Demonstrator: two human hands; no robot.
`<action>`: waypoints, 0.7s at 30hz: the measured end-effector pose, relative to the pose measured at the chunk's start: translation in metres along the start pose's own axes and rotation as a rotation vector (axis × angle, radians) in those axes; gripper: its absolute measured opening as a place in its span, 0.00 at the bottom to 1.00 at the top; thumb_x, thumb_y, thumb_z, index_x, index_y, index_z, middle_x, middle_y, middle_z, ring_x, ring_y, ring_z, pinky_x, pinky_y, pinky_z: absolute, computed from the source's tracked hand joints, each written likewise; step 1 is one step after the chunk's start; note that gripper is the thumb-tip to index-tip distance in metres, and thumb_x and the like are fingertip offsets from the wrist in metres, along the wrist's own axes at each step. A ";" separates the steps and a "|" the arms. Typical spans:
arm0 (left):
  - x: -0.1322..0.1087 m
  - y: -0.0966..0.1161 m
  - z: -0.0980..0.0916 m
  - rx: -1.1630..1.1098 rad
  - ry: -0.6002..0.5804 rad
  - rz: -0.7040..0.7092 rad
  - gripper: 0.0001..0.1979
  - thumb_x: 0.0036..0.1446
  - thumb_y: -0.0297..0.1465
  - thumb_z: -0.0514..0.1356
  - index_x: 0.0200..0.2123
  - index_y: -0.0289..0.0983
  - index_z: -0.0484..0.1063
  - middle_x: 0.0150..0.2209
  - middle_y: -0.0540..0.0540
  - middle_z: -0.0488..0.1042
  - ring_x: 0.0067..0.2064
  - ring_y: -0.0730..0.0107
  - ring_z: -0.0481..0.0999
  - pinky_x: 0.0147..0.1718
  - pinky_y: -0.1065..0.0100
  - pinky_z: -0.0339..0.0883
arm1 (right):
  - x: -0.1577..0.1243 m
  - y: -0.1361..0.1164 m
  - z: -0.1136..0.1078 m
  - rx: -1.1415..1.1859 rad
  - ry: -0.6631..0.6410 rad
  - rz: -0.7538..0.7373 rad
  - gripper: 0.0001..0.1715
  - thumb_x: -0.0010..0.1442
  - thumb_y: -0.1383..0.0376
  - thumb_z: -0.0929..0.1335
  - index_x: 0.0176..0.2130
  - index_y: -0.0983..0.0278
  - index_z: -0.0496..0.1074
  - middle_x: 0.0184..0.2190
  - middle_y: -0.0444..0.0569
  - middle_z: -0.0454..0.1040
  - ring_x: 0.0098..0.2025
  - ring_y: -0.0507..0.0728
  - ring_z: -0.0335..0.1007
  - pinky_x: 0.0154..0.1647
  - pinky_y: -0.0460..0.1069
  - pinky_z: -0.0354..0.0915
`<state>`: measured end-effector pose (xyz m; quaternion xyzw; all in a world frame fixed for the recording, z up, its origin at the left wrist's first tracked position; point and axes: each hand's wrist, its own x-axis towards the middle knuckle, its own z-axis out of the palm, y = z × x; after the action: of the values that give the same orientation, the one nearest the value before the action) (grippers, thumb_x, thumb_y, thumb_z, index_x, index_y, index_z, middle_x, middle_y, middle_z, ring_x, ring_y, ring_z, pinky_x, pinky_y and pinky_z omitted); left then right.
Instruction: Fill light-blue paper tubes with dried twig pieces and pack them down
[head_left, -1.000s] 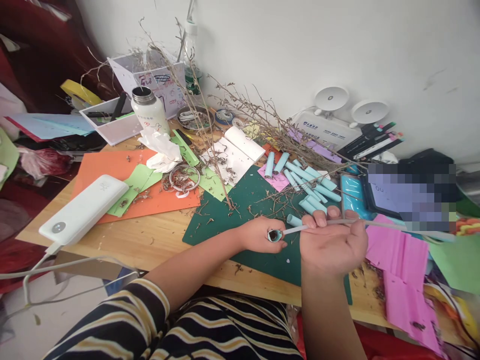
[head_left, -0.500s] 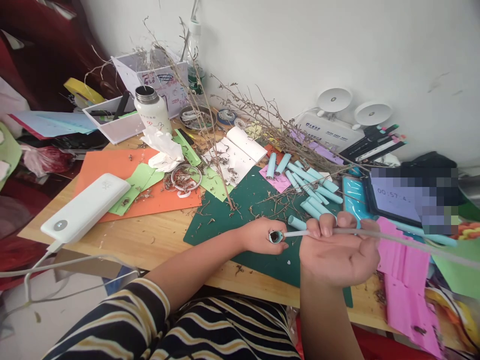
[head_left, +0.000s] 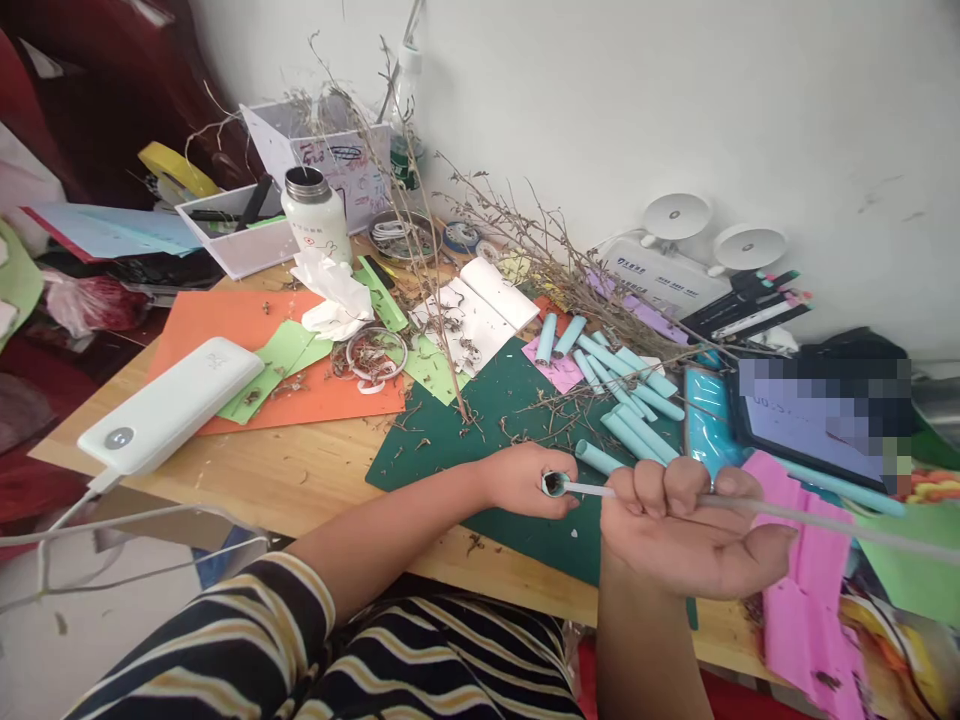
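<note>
My left hand (head_left: 525,478) is closed around a short light-blue paper tube, whose open end (head_left: 553,484) faces right with dark bits inside. My right hand (head_left: 686,520), palm up with curled fingers, grips a long thin whitish rod (head_left: 817,520). The rod's left tip meets the tube's open end; how far it goes in I cannot tell. Behind the hands, several light-blue paper tubes (head_left: 637,435) lie on a green cutting mat (head_left: 450,455) among dry twigs (head_left: 562,255) and crumbs of dried plant.
A white power bank (head_left: 172,405) with a cable sits on the left, beside orange paper (head_left: 352,400). Behind stand an open white bottle (head_left: 313,215) and a white router (head_left: 660,270). On the right are a tablet (head_left: 814,420) and crumpled pink paper (head_left: 806,610).
My right hand and the rod have shifted slightly down and to the right, and the rod now tilts more. My left hand with the tube stays nearly in place. The view has moved a little.
</note>
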<state>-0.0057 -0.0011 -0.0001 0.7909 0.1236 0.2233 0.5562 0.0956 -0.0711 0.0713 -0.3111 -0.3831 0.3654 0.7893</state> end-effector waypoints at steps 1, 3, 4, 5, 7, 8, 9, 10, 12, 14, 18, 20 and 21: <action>0.000 0.001 0.000 0.000 -0.008 -0.010 0.05 0.42 0.29 0.57 0.22 0.35 0.61 0.18 0.55 0.62 0.22 0.82 0.60 0.23 0.79 0.55 | 0.001 -0.001 -0.001 0.006 -0.005 0.012 0.16 0.52 0.53 0.57 0.29 0.59 0.65 0.15 0.38 0.48 0.15 0.47 0.42 0.14 0.43 0.43; -0.001 0.002 -0.001 -0.003 -0.020 -0.036 0.05 0.42 0.29 0.57 0.22 0.35 0.61 0.18 0.55 0.62 0.22 0.82 0.60 0.23 0.79 0.55 | 0.003 -0.002 -0.001 0.011 -0.019 0.024 0.16 0.52 0.52 0.57 0.29 0.59 0.65 0.15 0.38 0.48 0.15 0.47 0.41 0.14 0.43 0.43; -0.001 0.003 -0.001 -0.005 -0.019 -0.044 0.05 0.42 0.28 0.57 0.22 0.35 0.61 0.18 0.55 0.61 0.22 0.82 0.60 0.23 0.79 0.55 | 0.003 -0.003 0.000 0.011 -0.029 0.024 0.16 0.52 0.52 0.57 0.30 0.59 0.65 0.15 0.38 0.48 0.15 0.46 0.41 0.14 0.43 0.43; -0.001 0.003 -0.001 -0.007 -0.012 -0.049 0.05 0.42 0.28 0.57 0.22 0.35 0.61 0.18 0.55 0.61 0.22 0.82 0.60 0.23 0.80 0.55 | 0.004 -0.003 0.001 0.008 -0.039 0.019 0.16 0.52 0.52 0.57 0.30 0.59 0.65 0.15 0.38 0.48 0.15 0.46 0.41 0.14 0.43 0.43; -0.001 0.005 -0.002 -0.006 -0.003 -0.057 0.05 0.42 0.28 0.57 0.22 0.34 0.62 0.18 0.56 0.61 0.22 0.82 0.60 0.22 0.80 0.55 | 0.004 -0.004 0.004 -0.004 -0.060 0.008 0.15 0.52 0.53 0.58 0.31 0.59 0.65 0.15 0.38 0.49 0.15 0.47 0.41 0.14 0.44 0.44; 0.000 0.006 -0.002 -0.001 -0.003 -0.065 0.05 0.42 0.28 0.57 0.22 0.34 0.62 0.18 0.56 0.61 0.22 0.83 0.60 0.22 0.80 0.55 | 0.004 -0.004 0.005 -0.012 -0.068 0.006 0.15 0.52 0.53 0.57 0.32 0.59 0.65 0.15 0.38 0.49 0.15 0.47 0.42 0.14 0.44 0.44; 0.000 0.006 -0.002 0.008 -0.008 -0.078 0.05 0.42 0.28 0.57 0.22 0.34 0.62 0.18 0.56 0.61 0.22 0.83 0.60 0.22 0.80 0.55 | 0.004 -0.004 0.006 -0.019 -0.073 0.004 0.15 0.52 0.53 0.57 0.33 0.58 0.65 0.16 0.38 0.50 0.15 0.47 0.43 0.15 0.44 0.44; 0.000 0.007 -0.002 0.018 -0.017 -0.098 0.05 0.42 0.28 0.58 0.22 0.34 0.62 0.18 0.56 0.61 0.22 0.83 0.60 0.22 0.80 0.55 | 0.004 -0.004 0.007 -0.024 -0.077 0.002 0.15 0.53 0.53 0.57 0.33 0.58 0.64 0.16 0.38 0.51 0.15 0.47 0.43 0.15 0.44 0.44; 0.000 0.008 -0.002 0.036 -0.027 -0.137 0.05 0.41 0.28 0.58 0.22 0.34 0.62 0.18 0.56 0.60 0.22 0.82 0.60 0.21 0.80 0.55 | 0.004 -0.003 0.007 -0.024 -0.084 -0.002 0.14 0.53 0.53 0.57 0.34 0.58 0.64 0.17 0.39 0.52 0.16 0.47 0.44 0.15 0.44 0.44; 0.000 0.008 -0.003 0.038 -0.022 -0.151 0.05 0.41 0.28 0.58 0.21 0.34 0.62 0.17 0.56 0.60 0.22 0.82 0.59 0.21 0.80 0.54 | 0.003 -0.002 0.007 -0.024 -0.090 -0.006 0.14 0.53 0.53 0.57 0.34 0.58 0.63 0.17 0.39 0.52 0.15 0.47 0.44 0.15 0.44 0.44; 0.000 0.006 -0.002 0.031 -0.007 -0.106 0.05 0.41 0.27 0.58 0.21 0.34 0.61 0.17 0.56 0.60 0.21 0.83 0.59 0.22 0.80 0.55 | 0.003 -0.001 0.008 -0.041 -0.080 -0.016 0.13 0.53 0.54 0.58 0.33 0.58 0.62 0.17 0.39 0.52 0.15 0.47 0.44 0.15 0.44 0.44; 0.000 0.004 -0.002 0.033 -0.004 -0.080 0.05 0.41 0.28 0.57 0.21 0.34 0.61 0.18 0.56 0.60 0.21 0.82 0.59 0.23 0.79 0.55 | 0.003 -0.002 0.010 -0.051 -0.085 -0.021 0.12 0.52 0.54 0.59 0.33 0.58 0.62 0.16 0.39 0.52 0.15 0.47 0.44 0.15 0.44 0.45; -0.001 0.004 -0.001 0.032 -0.004 -0.074 0.05 0.41 0.28 0.57 0.21 0.34 0.61 0.18 0.56 0.61 0.22 0.82 0.60 0.23 0.79 0.55 | 0.003 -0.002 0.011 -0.059 -0.091 -0.019 0.12 0.52 0.54 0.59 0.33 0.58 0.62 0.16 0.39 0.53 0.15 0.47 0.44 0.15 0.44 0.45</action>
<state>-0.0070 -0.0014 0.0036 0.7951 0.1552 0.1990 0.5516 0.0886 -0.0673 0.0791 -0.3136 -0.4324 0.3603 0.7648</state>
